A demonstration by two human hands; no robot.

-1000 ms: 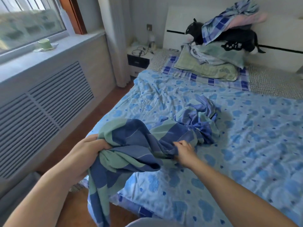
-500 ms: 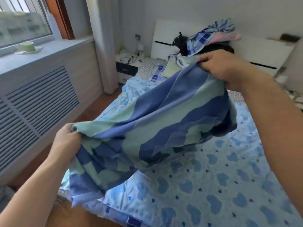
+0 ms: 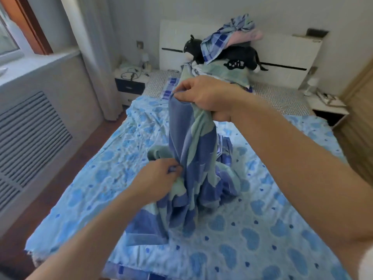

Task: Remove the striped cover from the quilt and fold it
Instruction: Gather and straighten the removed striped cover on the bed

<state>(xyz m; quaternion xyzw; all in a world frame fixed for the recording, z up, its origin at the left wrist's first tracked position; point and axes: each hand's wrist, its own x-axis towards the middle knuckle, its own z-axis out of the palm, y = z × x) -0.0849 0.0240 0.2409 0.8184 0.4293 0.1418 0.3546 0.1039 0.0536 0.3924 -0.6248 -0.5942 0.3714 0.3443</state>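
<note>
The striped cover (image 3: 193, 166), in blue and pale green bands, hangs bunched in a narrow column over the middle of the bed, its lower folds piled on the sheet. My right hand (image 3: 203, 96) grips its top edge, raised high above the bed. My left hand (image 3: 159, 178) pinches a fold of the same cloth lower down on its left side. No quilt shows apart from the cover.
The bed (image 3: 252, 229) carries a light blue sheet with heart prints. Pillows, checked cloth and a black plush cat (image 3: 232, 55) are heaped at the headboard. A nightstand (image 3: 131, 81) stands at back left, another (image 3: 327, 110) at right, a radiator grille (image 3: 26, 134) along the left wall.
My left hand moved in from the bed's left edge to the middle and took a fold under my right hand. The cover, spread wide before, now hangs gathered vertically.
</note>
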